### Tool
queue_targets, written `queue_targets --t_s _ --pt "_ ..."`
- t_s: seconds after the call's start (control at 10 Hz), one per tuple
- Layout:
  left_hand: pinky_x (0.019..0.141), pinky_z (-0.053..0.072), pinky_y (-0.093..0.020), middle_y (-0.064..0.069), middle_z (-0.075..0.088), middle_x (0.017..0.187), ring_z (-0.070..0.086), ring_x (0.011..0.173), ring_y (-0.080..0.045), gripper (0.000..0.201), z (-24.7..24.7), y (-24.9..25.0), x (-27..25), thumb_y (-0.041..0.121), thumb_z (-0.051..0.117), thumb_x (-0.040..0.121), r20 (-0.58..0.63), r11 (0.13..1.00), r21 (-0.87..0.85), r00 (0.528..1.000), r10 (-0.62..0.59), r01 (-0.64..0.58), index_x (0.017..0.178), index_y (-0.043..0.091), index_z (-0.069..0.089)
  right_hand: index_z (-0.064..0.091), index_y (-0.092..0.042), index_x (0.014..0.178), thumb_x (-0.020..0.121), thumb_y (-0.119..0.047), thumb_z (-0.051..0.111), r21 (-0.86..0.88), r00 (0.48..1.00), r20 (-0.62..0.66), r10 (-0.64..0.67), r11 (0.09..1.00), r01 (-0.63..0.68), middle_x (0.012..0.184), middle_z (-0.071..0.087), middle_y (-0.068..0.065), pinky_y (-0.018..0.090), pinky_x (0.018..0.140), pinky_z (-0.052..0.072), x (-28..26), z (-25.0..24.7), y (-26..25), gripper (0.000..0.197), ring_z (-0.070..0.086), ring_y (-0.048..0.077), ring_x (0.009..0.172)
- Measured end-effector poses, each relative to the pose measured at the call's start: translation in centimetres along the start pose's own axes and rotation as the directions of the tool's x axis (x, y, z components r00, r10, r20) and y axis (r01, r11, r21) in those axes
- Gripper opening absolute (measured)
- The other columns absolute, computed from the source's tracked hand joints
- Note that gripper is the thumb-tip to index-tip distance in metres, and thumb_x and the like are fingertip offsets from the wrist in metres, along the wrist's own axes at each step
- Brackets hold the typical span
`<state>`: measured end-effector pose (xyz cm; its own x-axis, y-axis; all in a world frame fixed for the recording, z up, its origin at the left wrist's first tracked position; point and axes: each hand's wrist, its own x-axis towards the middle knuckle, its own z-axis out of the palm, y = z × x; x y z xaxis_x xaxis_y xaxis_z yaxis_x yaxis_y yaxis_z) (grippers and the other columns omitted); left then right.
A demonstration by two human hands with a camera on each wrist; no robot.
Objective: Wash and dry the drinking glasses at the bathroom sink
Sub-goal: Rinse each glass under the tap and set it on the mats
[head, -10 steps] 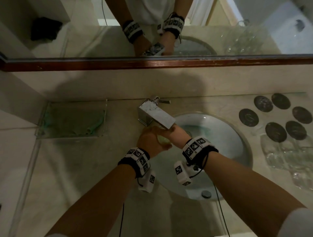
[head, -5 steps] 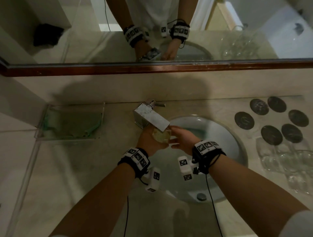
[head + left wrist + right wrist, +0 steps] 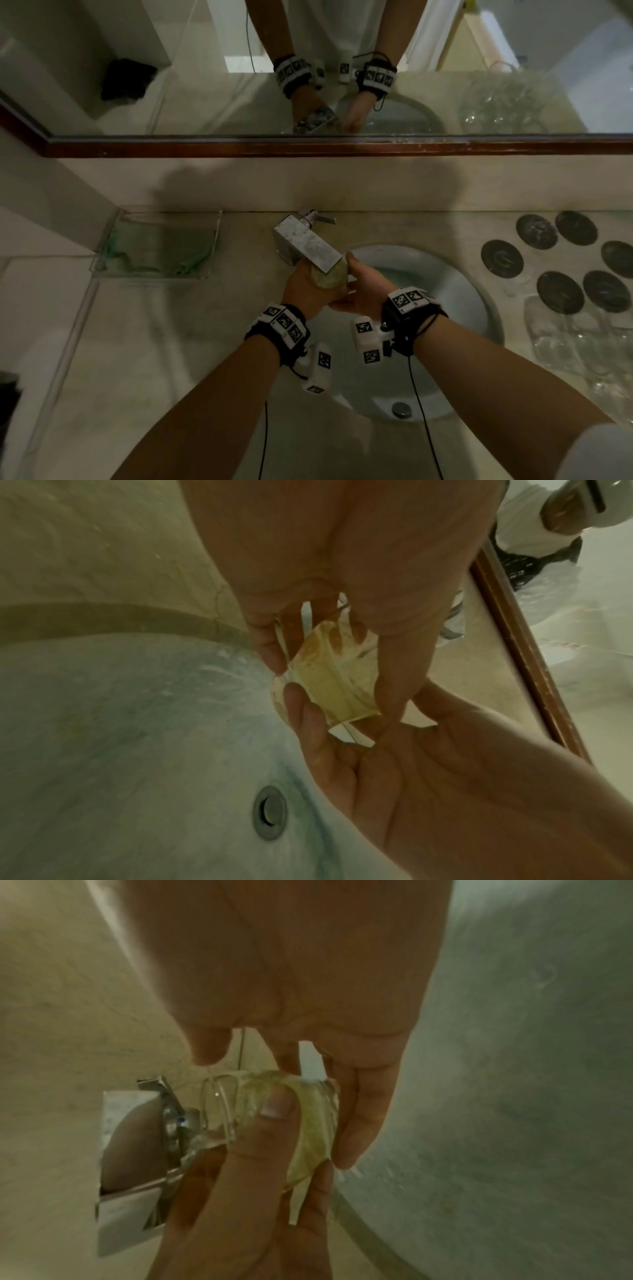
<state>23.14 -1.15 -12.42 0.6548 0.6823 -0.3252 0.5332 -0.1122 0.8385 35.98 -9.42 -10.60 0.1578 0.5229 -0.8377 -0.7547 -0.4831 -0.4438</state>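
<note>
glass (image 3: pixel 328 277) | clear, yellowish inside | held under faucet (image 3: pixel 308 245) spout

A bathroom: round sink (image 3: pixel 472 301) in a marble counter, faucet (image 3: pixel 308 245), framed mirror (image 3: pixel 205 102) above.

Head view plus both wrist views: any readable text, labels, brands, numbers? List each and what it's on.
No readable text in any view.
Wristbands: black-and-white square marker patterns, no letters or digits.
Dark round coasters: faint marks, too blurred to read.
Faucet: no brand visible.
Glass in the left hand: yellowish film, no print.
</note>
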Motion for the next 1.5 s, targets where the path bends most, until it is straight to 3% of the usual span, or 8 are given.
queue_targets --t_s 0.2,0.4,0.6,0.7,0.8,1.1,1.3,1.5 --pt "0.081 0.048 -0.031 -0.004 0.066 0.087 0.064 0.085 -0.025 0.017 0.9 2.6 -0.3 0.027 0.057 0.089 0.017 0.984 0.126 0.992 0.122 -0.123 0.095 0.011 0.062 0.056 -0.006 0.128 0.097 -0.044 0.055 -0.001 0.999 -0.033 -0.032 0.999 0.032 0.126 0.056 0.021 0.048 0.077 0.057 0.4 -0.1 0.1 0.049 0.060 0.039 0.110" --pt "0.096 0.050 -0.033 0.008 0.059 0.119 0.060 0.110 -0.016 0.068 0.5 1.3 0.0 0.041 0.082 0.071 0.066 0.996 -0.008 0.994 -0.087 0.088 0.128 0.024 0.050 0.060 -0.005 0.124 0.097 -0.030 0.061 -0.092 0.996 0.004 -0.090 0.992 0.090 0.123 0.061 0.018 0.043 0.080 0.059 -0.2 -0.3 -0.3 0.036 0.063 0.035 0.109" --pt "0.065 0.059 -0.028 0.009 0.063 0.115 0.067 0.091 -0.013 0.069 0.3 2.2 -0.9 0.046 0.082 0.072 0.132 0.972 -0.153 0.978 -0.160 0.180 0.129 0.034 0.045 0.050 -0.016 0.127 0.092 -0.009 0.066 -0.223 0.978 -0.014 -0.208 0.954 0.199 0.126 0.058 0.020 0.042 0.079 0.059 -0.3 -0.4 -1.0 0.040 0.063 0.036 0.105" --pt "0.065 0.056 -0.034 0.004 0.066 0.099 0.067 0.079 -0.016 0.043 0.3 2.8 -0.9 0.040 0.077 0.079 0.171 0.969 -0.149 0.970 -0.171 0.197 0.113 0.036 0.052 0.046 -0.015 0.129 0.094 -0.005 0.062 -0.357 0.953 0.028 -0.302 0.887 0.292 0.111 0.059 0.019 0.032 0.068 0.057 -0.5 -0.6 -1.1 0.040 0.064 0.025 0.086" --pt "0.068 0.050 -0.037 -0.002 0.064 0.086 0.062 0.075 -0.021 0.025 0.1 3.5 -1.2 0.022 0.069 0.088 0.203 0.967 -0.172 0.968 -0.150 0.186 0.092 0.040 0.053 0.043 -0.015 0.133 0.092 -0.004 0.064 -0.478 0.934 0.077 -0.350 0.809 0.343 0.113 0.059 0.019 0.042 0.083 0.058 -0.7 -0.9 -1.0 0.047 0.064 0.031 0.093" --pt "0.076 0.053 -0.021 0.001 0.061 0.123 0.061 0.109 -0.016 0.084 0.2 0.9 0.1 0.004 0.089 0.060 0.179 0.976 -0.107 0.969 -0.169 0.190 0.133 0.018 0.051 0.041 -0.019 0.141 0.076 -0.002 0.079 -0.692 0.866 0.213 -0.452 0.556 0.460 0.128 0.047 0.003 0.044 0.095 0.053 -0.8 -0.9 -1.3 0.077 0.059 0.027 0.115" --pt "0.096 0.050 -0.037 0.000 0.060 0.123 0.057 0.111 -0.016 0.081 0.0 0.9 0.2 0.006 0.092 0.053 0.051 0.986 -0.060 0.987 -0.155 0.158 0.123 0.019 0.054 0.042 -0.029 0.144 0.088 -0.006 0.069 -0.592 0.939 0.138 -0.317 0.733 0.334 0.136 0.048 0.006 0.043 0.085 0.057 -0.3 -0.8 -2.0 0.066 0.059 0.030 0.113" --pt "0.092 0.053 -0.034 0.009 0.063 0.119 0.061 0.109 -0.011 0.084 -0.1 1.1 -0.2 0.035 0.092 0.044 0.039 0.985 -0.100 0.990 -0.137 0.140 0.121 0.024 0.059 0.049 -0.025 0.128 0.098 -0.015 0.057 -0.442 0.952 0.109 -0.286 0.844 0.304 0.116 0.061 0.023 0.048 0.082 0.054 -0.3 -0.2 -2.0 0.032 0.062 0.033 0.088"
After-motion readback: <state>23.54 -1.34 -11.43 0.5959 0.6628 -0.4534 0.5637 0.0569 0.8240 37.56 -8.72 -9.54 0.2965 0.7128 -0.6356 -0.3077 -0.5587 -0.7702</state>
